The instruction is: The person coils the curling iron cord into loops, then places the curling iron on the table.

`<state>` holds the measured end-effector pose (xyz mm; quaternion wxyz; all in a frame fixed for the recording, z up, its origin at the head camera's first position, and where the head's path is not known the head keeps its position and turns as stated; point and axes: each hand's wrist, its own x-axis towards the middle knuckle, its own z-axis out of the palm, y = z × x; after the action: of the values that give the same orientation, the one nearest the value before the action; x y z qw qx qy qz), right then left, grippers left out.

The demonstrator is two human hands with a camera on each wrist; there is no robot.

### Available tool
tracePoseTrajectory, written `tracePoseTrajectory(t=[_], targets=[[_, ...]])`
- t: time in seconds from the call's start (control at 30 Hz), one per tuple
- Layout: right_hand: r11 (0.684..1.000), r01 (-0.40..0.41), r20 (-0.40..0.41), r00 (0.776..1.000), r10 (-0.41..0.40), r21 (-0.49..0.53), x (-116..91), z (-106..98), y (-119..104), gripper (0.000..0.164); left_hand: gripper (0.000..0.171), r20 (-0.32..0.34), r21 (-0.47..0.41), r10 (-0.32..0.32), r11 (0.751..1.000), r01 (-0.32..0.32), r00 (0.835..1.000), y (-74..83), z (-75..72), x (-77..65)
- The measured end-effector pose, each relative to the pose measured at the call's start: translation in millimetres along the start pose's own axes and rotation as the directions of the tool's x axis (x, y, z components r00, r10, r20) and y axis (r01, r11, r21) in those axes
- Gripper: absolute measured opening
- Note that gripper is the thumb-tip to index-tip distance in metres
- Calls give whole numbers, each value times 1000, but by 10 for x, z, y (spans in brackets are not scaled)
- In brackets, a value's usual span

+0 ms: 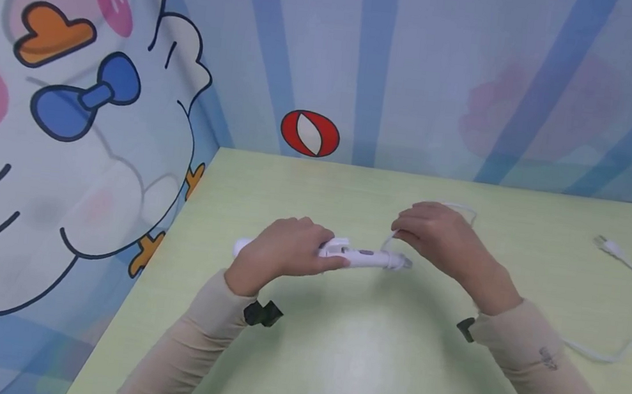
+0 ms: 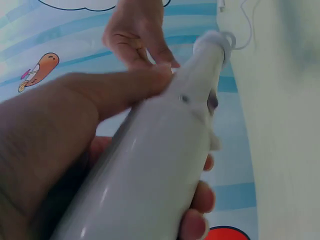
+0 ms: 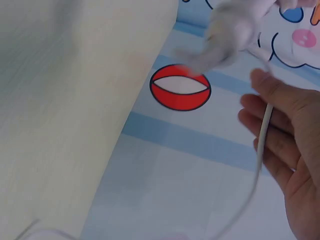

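Note:
My left hand (image 1: 290, 246) grips a white curling iron (image 1: 367, 260) above the table, with the fingers wrapped round its body. A white lever (image 1: 337, 244) and a small grey button (image 1: 366, 252) show on its upper side. In the left wrist view the thick white body (image 2: 150, 160) fills the middle, narrowing away from me. Beyond the iron's cord end, my right hand (image 1: 441, 239) holds the white power cord (image 3: 260, 155) between thumb and fingers. The cord runs down across the fingers in the right wrist view.
The cord's plug (image 1: 608, 247) lies at the table's right side, and a loop of cord (image 1: 605, 358) rests near the right forearm. The pale green table (image 1: 344, 367) meets a wall covering (image 1: 427, 74) with cartoon prints at the back and left.

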<state>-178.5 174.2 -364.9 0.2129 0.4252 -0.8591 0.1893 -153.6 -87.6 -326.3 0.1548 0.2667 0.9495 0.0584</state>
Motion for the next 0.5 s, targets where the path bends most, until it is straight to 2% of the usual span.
tracePoseTrajectory(t=[0.13, 0.23, 0.3, 0.37, 0.5], targets=[[993, -112, 23, 993, 113, -43, 1, 44, -131, 14, 43, -74, 52, -78, 995, 82, 994, -2, 89, 50], [973, -225, 32, 974, 226, -41, -16, 105, -217, 15, 44, -139, 62, -135, 988, 144, 981, -26, 150, 78], [955, -295, 38, 955, 296, -22, -30, 153, -263, 16, 45, -173, 54, -173, 981, 184, 970, -42, 183, 90], [928, -373, 63, 926, 371, 15, -52, 199, -298, 20, 47, -213, 40, -200, 976, 213, 956, -54, 209, 102], [866, -487, 127, 872, 473, 111, -96, 278, -336, 28, 45, -312, 10, -235, 968, 251, 920, -63, 213, 124]])
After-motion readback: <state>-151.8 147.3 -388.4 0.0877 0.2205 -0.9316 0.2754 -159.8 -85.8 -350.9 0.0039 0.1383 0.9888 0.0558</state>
